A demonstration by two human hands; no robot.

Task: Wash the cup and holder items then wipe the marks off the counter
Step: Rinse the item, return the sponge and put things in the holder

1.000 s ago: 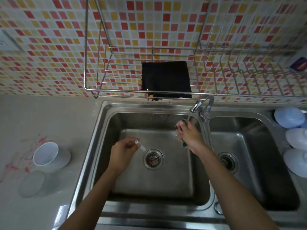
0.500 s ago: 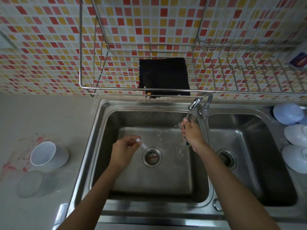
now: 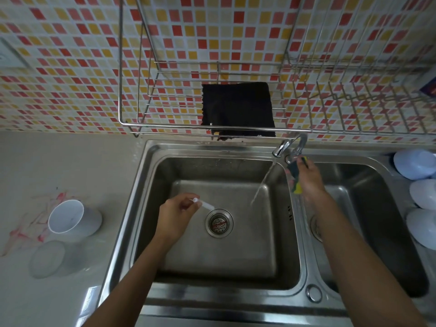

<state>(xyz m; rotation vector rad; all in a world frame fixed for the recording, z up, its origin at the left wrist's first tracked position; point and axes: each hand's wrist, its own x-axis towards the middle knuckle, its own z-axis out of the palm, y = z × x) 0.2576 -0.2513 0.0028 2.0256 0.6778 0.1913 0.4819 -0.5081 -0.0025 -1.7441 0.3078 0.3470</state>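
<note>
My left hand (image 3: pixel 175 214) pinches a small white tube (image 3: pixel 204 204) over the left sink basin (image 3: pixel 224 260), just left of the drain (image 3: pixel 219 223). My right hand (image 3: pixel 310 179) grips a green and yellow sponge (image 3: pixel 295 175) up by the faucet (image 3: pixel 289 143). A stream of water (image 3: pixel 262 182) runs from the spout into the left basin. On the counter to the left a white cup (image 3: pixel 70 219) lies tilted among red marks (image 3: pixel 21 234). A clear round holder piece (image 3: pixel 48 258) sits in front of the cup.
A black cloth (image 3: pixel 237 107) lies in the wire rack (image 3: pixel 132 125) on the tiled wall above the sink. The right basin (image 3: pixel 382 220) lies under my right forearm. Pale blue bowls (image 3: pixel 422 182) stand upside down on the far right counter.
My right hand rose with the sponge from mid-basin up to the faucet, and water now runs from the spout. My left hand kept the tube near the drain.
</note>
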